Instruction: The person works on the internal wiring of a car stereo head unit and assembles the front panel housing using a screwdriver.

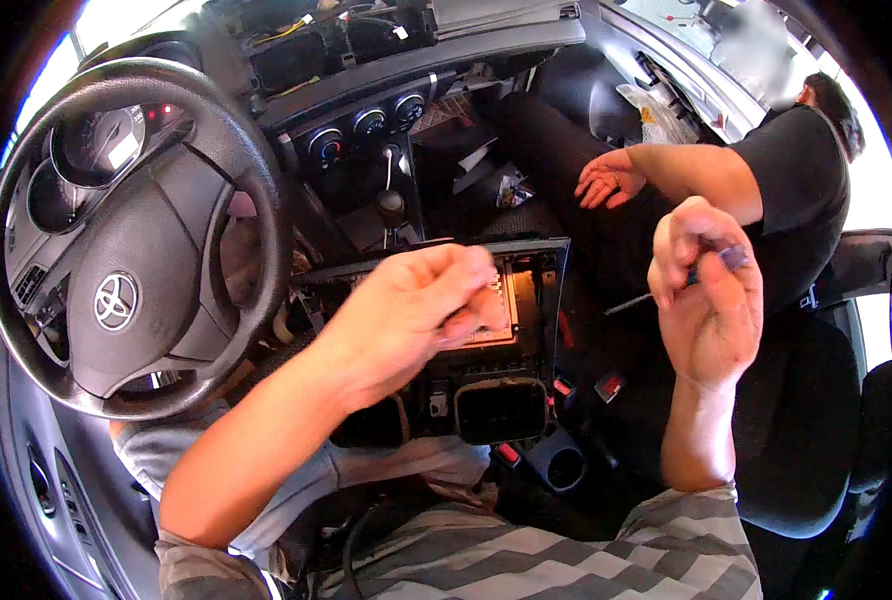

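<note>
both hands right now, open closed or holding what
Left hand: curled closed; whether it holds anything cannot be told.
Right hand: closed around what looks like a screwdriver.

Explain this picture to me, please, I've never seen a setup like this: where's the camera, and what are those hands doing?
There is no robot here, just a person's two bare hands. A wide fisheye camera on the person's head looks down, which is why straight edges bend near the rim.

The scene is a car's front cabin. On the left is the steering wheel; further up, the climate knobs. The right hand grips a slim tool, probably a screwdriver. The left hand has its fingers pinched together over a black dash panel with vent openings; whether it holds anything small, I can't tell. The open hand at upper right belongs to someone else.
</note>
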### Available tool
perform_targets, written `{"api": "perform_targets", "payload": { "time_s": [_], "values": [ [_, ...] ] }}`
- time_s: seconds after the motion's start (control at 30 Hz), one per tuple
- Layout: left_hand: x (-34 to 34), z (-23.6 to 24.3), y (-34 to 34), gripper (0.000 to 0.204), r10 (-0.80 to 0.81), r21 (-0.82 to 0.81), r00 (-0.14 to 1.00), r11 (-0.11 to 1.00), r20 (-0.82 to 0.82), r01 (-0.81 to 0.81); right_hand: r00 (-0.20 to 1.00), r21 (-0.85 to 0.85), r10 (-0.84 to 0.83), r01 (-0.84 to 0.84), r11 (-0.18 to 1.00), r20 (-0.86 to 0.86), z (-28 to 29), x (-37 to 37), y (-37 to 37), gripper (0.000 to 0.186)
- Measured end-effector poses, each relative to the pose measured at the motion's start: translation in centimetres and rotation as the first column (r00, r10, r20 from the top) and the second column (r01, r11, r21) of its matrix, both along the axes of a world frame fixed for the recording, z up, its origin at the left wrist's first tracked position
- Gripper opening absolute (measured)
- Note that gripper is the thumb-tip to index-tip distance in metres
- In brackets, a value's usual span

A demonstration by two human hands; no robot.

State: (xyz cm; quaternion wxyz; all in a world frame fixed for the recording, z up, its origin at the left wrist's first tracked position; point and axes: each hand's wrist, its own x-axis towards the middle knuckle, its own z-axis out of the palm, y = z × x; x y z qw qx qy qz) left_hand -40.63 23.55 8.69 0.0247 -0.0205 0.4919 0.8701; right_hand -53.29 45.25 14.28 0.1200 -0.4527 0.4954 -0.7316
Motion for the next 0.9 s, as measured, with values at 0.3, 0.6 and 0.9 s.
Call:
{"api": "perform_targets", "payload": {
  "time_s": [0.3,0.6,0.9],
  "values": [
    [-3.6,-1.7,2.6,0.018,0.052,0.178,0.996,0.982,0.076,-0.065,0.893,0.071,-0.257,0.303,0.95,-0.368,-1.5,-0.2,0.8,0.05],
    [-4.2,-2.9,3.0,0.02,-0.049,0.238,0.995,0.971,0.092,0.026,0.903,-0.075,-0.258,0.248,0.966,-0.343,-2.7,-0.9,0.1,0.045],
    [-5.1,-2.3,3.2,0.017,-0.011,0.093,0.997,0.996,0.078,0.004,0.904,0.009,-0.255,0.275,0.962,-0.343,-2.7,-1.5,0.3,0.042]
  ]
}}
